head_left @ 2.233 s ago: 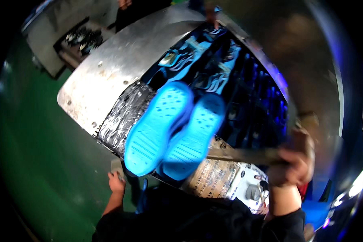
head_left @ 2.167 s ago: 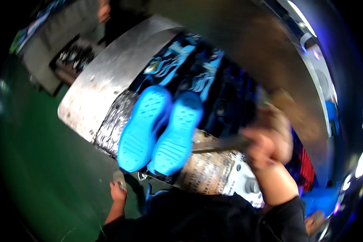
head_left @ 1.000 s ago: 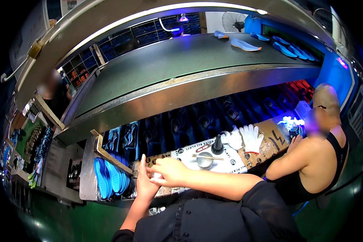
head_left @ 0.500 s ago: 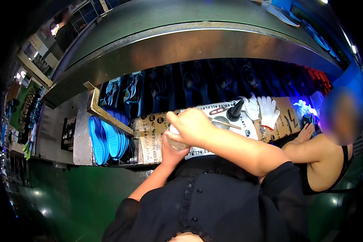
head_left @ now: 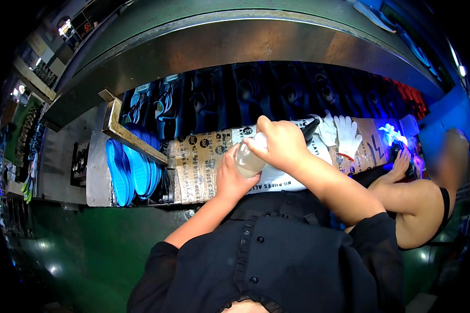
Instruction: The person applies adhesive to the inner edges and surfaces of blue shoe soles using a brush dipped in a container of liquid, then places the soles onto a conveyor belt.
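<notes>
A translucent bottle (head_left: 249,163) with cloudy whitish contents is tilted between my two hands, above the packing-taped worktop. My left hand (head_left: 230,180) is wrapped round its lower side. My right hand (head_left: 284,145) closes over its upper end; the fingers hide most of the white top. Just beyond my right hand, a black cone-shaped nozzle (head_left: 312,129) leans over the white printed sheet (head_left: 284,180). Pale work gloves (head_left: 345,136) lie to its right.
Blue shoe soles (head_left: 133,172) stand stacked at the left beside a wooden bar (head_left: 133,138). Dark shoes (head_left: 248,94) fill the shelf under the metal-edged conveyor (head_left: 256,52). Taped cardboard (head_left: 196,167) covers the worktop. A co-worker (head_left: 420,203) sits close on the right, near a bright blue light.
My hands have shifted right with the bottle, and more of its clear side shows. My right hand now covers the stick and red-handled item seen earlier on the sheet. The black nozzle appears more tilted.
</notes>
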### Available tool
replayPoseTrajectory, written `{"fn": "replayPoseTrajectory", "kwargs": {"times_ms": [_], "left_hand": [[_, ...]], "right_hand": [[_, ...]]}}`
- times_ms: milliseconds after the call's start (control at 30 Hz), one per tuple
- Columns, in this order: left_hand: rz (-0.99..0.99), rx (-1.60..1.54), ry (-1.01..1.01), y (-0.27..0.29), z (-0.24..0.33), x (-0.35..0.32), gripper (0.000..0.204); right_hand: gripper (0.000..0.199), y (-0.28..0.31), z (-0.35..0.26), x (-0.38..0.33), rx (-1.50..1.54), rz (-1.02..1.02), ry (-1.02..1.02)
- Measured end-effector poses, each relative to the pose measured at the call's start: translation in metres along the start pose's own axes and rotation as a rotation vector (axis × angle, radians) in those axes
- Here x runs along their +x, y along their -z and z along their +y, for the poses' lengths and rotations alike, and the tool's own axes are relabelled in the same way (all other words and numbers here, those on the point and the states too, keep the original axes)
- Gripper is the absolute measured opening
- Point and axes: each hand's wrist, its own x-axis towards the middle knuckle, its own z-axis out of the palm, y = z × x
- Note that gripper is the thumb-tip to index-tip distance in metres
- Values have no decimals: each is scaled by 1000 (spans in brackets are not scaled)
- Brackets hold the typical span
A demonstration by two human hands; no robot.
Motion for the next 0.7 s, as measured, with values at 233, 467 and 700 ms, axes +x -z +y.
{"fn": "replayPoseTrajectory", "kwargs": {"times_ms": [233,467,700], "left_hand": [[-472,-201,166,33,14,35,69],[-486,-238,-11,28,-28,25,95],[-64,-229,39,-14,-37,-12,90]], "right_hand": [[29,2,9,-10,134,94,176],[32,12,12,9,248,-103,473],[32,43,4,12,152,-310,427]]}}
